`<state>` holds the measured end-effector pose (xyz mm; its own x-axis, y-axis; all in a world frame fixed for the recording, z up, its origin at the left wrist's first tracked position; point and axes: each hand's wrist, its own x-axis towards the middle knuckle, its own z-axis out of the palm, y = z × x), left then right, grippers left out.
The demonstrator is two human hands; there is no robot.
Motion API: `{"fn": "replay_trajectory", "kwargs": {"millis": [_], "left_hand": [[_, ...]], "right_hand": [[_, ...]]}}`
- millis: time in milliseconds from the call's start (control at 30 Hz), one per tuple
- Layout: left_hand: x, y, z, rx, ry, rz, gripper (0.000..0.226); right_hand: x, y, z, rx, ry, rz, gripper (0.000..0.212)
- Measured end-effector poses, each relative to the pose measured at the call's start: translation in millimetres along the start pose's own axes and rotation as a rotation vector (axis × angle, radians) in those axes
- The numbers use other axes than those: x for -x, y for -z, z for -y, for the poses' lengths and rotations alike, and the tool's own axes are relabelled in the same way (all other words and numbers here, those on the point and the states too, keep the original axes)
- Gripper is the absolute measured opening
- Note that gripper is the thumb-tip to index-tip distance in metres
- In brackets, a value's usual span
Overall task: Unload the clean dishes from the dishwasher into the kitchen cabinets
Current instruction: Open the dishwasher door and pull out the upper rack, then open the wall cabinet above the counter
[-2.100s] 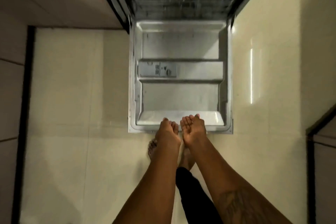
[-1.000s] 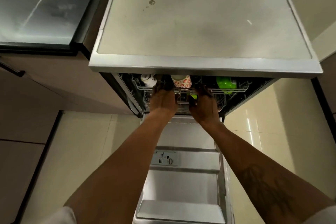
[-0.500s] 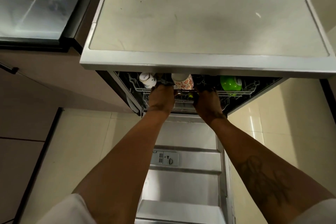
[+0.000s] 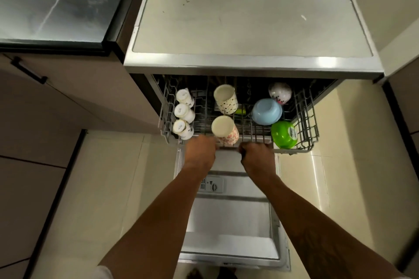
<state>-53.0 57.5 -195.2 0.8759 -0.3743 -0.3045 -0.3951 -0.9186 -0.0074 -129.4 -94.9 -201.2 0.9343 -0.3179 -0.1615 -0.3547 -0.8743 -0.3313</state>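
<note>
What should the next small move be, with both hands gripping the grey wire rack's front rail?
Probably the left hand lets go of the grey wire dishwasher rack and takes the cream floral tumbler: it stands upside down right beside that hand at the front rail, and the rack looks pulled out past the steel countertop.

Both bare forearms stretch up from 7 and 5 o'clock toward 12. Left hand [image 4: 200,150] and right hand [image 4: 257,157], knuckles up, curl side by side over the rack rail [image 4: 229,148].
</note>
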Motion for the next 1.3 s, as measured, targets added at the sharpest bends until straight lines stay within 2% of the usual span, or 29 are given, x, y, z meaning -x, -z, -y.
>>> {"fn": "replay_trajectory", "kwargs": {"millis": [200, 467, 800, 1133, 1300], "left_hand": [[52, -21, -9, -0.006, -0.037, 0.03, 0.018], [69, -24, -20, 0.038, -0.018, -0.033, 0.013], [101, -39, -17, -0.008, -0.028, 0.029, 0.02], [128, -46, -22, 0.09, 0.032, 0.075, 0.028], [140, -32, -17, 0.202, 0.044, 0.099, 0.031]], "right_hand": [[57, -12, -7, -0.05, 0.001, -0.033, 0.011], [68, -16, -12, -0.129, -0.017, -0.069, 0.012], [104, -31, -14, -0.082, -0.033, -0.038, 0.01], [129, -33, -17, -0.073, -0.038, -0.013, 0.008], [135, -17, -9, -0.135, -0.07, -0.004, 0.015]]}}
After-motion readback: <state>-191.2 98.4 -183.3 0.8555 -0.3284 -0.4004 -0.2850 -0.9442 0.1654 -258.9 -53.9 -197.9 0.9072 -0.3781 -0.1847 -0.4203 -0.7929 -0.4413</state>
